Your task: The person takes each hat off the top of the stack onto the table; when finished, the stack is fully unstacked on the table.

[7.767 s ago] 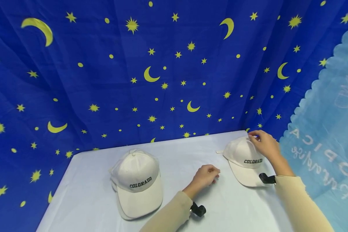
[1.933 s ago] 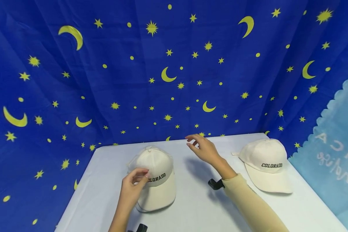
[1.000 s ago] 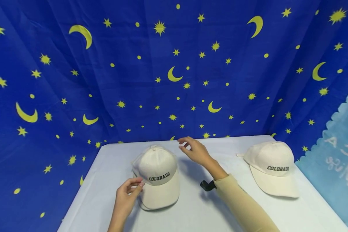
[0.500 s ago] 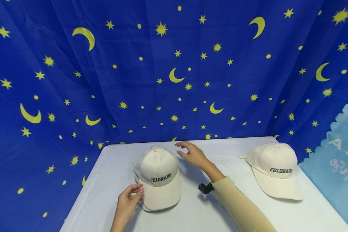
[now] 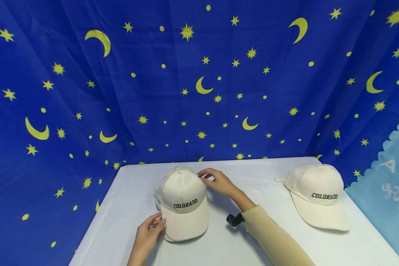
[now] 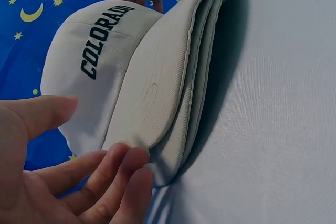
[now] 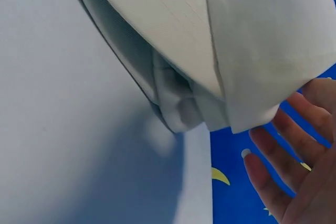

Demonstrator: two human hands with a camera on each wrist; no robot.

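Note:
A stack of cream baseball caps [image 5: 184,192] stands on the table, the top one lettered COLORADO; its layered brims [image 6: 197,72] show in the left wrist view. My left hand [image 5: 147,231] is at the brim's left corner, fingertips right at the edge and thumb held apart. On the far right side of the crown, my right hand [image 5: 221,183] has its thumb and fingertips close against the fabric, fingers spread loosely in the right wrist view. A separate cream COLORADO cap [image 5: 314,184] sits at the right, with neither hand on it.
The white-covered table [image 5: 249,236] reaches back to a dark blue curtain [image 5: 153,92] with yellow moons and stars. A light blue cloth [image 5: 392,199] with white lettering hangs at the right. A black wrist camera [image 5: 234,220] sticks out from the right wrist.
My right hand has left the right-hand cap and come to the stack's far side. My left hand has moved from mid-table to the stack's brim. The view has turned slightly.

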